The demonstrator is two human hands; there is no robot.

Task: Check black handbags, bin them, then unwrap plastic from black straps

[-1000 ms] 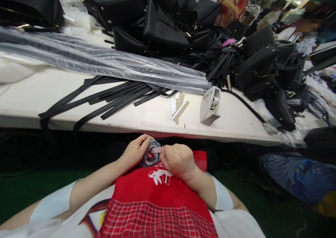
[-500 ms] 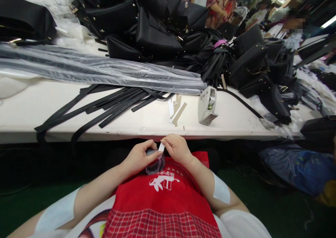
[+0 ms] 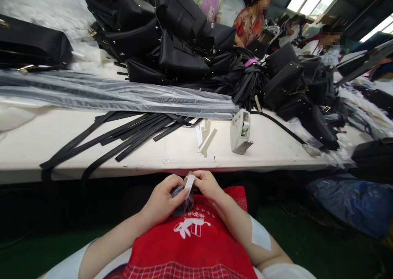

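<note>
Just below the table edge, my left hand (image 3: 164,198) is closed around a dark bundle in clear plastic (image 3: 184,205), with its thumb on a white paper strip (image 3: 190,181). My right hand (image 3: 209,185) is closed at the upper end of that strip, fingers pressed together around it. Part of a tan piece shows behind the strip. What else lies under the right fingers is hidden. On the table before me, a few loose white and tan strips (image 3: 209,142) lie beside a grey tape dispenser (image 3: 240,132).
Black straps (image 3: 138,135) lie on the white table (image 3: 172,156), some hanging over its edge. Behind them stretches a long plastic-wrapped strap bundle (image 3: 123,96). Black handbags (image 3: 184,53) are piled at the back. Other people, one in a patterned red top (image 3: 248,27), stand beyond.
The view has tilted up slightly, so the table and hands sit lower in the picture. My right fingers have shifted at the strip, and more of its white face shows.
</note>
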